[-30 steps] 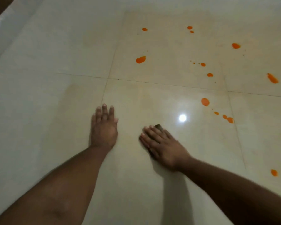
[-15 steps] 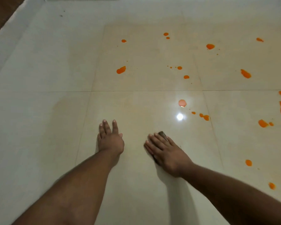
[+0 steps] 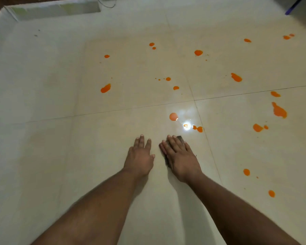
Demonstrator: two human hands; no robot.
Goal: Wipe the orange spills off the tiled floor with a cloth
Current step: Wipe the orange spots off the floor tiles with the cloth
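While orange spills (image 3: 173, 116) dot the floor (image 3: 95, 174), left hand (image 3: 140, 159) flat, right hand (image 3: 181, 159) flat on cloth (image 3: 180, 138)

Right hand (image 3: 181, 157) flat on dark cloth (image 3: 180, 138), left hand (image 3: 140, 157) flat on glossy beige tiled floor (image 3: 60, 156); orange liquid spills (image 3: 173, 116) 12–3 o'clock.

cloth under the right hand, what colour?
Dark, grey-brown; only edges of the cloth show past the right hand. Head view, the only one.

Our left hand (image 3: 140, 157) lies flat, fingers straight toward twelve o'clock; our right hand (image 3: 179, 156) lies flat beside it, fingers toward eleven o'clock.
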